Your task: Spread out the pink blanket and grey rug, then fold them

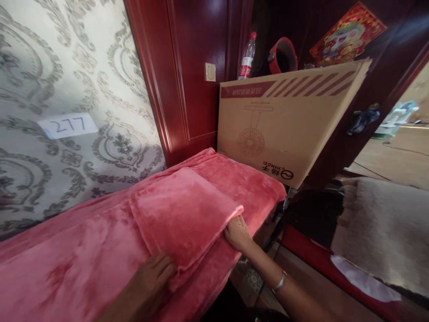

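A folded pink plush blanket (187,210) lies on a long surface covered in the same pink plush fabric (231,179). My left hand (156,273) is at the fold's near left corner, its fingers curled down against the fabric. At the right-hand corner, my right hand (238,233) grips the blanket's edge from below, with its fingertips hidden under the layer. A silvery bracelet (280,282) circles my right wrist. Between the two hands, the blanket's near edge hangs slightly loose over the layer below.
A large cardboard box (275,120) stands at the far end, bearing a plastic bottle (247,58) and a red ring-shaped object (281,56). Patterned wallpaper (117,147) with a paper marked 277 (69,125) borders the left. A grey-beige covered seat (385,228) is at right.
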`<state>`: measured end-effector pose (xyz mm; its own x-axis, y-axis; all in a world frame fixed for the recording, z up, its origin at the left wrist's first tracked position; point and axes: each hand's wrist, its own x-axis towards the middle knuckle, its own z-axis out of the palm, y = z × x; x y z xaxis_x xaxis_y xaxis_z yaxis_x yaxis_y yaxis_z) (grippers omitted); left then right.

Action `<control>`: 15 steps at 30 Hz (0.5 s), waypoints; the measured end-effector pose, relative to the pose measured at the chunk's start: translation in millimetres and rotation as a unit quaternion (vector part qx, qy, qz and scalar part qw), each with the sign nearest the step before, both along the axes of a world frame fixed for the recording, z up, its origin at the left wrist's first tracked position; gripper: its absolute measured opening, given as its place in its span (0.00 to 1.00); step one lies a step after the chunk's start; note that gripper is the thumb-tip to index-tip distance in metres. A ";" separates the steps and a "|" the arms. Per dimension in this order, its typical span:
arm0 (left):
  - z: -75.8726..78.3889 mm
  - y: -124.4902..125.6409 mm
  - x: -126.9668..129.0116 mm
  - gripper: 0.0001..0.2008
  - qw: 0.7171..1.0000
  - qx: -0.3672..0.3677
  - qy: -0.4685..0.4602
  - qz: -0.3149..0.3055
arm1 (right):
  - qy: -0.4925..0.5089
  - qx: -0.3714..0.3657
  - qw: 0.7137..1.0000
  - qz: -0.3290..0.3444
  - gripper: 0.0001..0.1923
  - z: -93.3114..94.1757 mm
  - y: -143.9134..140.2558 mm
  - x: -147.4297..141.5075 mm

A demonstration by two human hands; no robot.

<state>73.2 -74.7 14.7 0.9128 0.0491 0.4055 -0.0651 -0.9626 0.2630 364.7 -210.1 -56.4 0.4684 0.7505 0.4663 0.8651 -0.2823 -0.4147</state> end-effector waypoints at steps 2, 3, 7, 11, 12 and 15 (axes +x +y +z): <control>14.9 0.6 -3.7 0.10 0.997 -0.042 0.058 -0.001 | -0.017 0.026 0.999 0.009 0.25 -11.5 1.1 1.1; 26.7 3.9 -2.8 0.11 0.994 -0.072 0.079 0.001 | -0.024 0.039 0.999 0.012 0.26 -15.9 2.1 1.8; 74.0 40.6 31.3 0.11 0.983 -0.159 0.077 0.056 | -0.034 0.102 0.994 0.027 0.26 -22.1 4.8 1.9; 94.7 102.6 103.6 0.09 0.963 -0.203 0.018 0.178 | -0.007 0.117 0.992 0.057 0.22 -15.7 -1.2 -3.9; 96.6 118.3 122.1 0.10 0.952 -0.225 -0.018 0.208 | 0.004 0.119 0.991 0.063 0.20 -14.5 -4.3 -4.8; 98.3 159.3 169.4 0.16 0.912 -0.315 -0.077 0.250 | 0.047 0.143 0.985 0.082 0.17 -16.0 -15.4 -3.1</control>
<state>242.6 84.5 113.0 0.6465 0.7118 0.2746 0.2582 -0.5429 0.7991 361.6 -225.5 -72.4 0.4031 0.6640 0.6298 0.8431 -0.0018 -0.5377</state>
